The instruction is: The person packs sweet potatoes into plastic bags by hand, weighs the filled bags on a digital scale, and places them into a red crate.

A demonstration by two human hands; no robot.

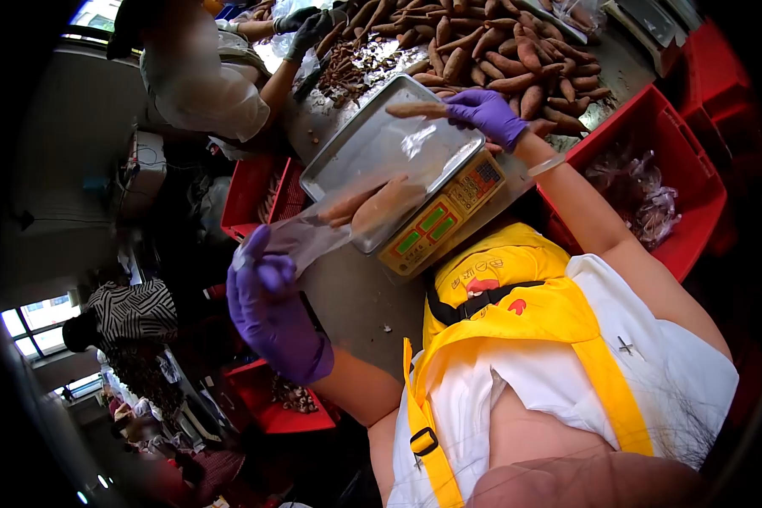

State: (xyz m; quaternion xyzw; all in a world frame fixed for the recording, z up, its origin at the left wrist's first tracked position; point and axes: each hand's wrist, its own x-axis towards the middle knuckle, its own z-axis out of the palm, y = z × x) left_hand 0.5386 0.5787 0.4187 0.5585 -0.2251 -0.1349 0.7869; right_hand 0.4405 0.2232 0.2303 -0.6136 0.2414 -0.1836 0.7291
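My left hand (275, 317), in a purple glove, is closed on the gathered end of a clear plastic bag (309, 245). Inside the bag a few sweet potatoes (381, 206) rest at the near left side of the scale's metal tray (334, 173). A slim sweet potato (415, 110) is gripped at one end by my right hand (491, 116), also gloved in purple, above the tray's far right part. The yellow front of the digital scale (440, 216) has green displays, whose figures I cannot read.
Beyond the scale lies a large heap of sweet potatoes (516, 55). A red crate (686, 195) with plastic bags stands at the right; another red crate (245, 195) is at the left. Across the table a co-worker's dark-gloved hand (313, 34) is near smaller pieces (347, 76).
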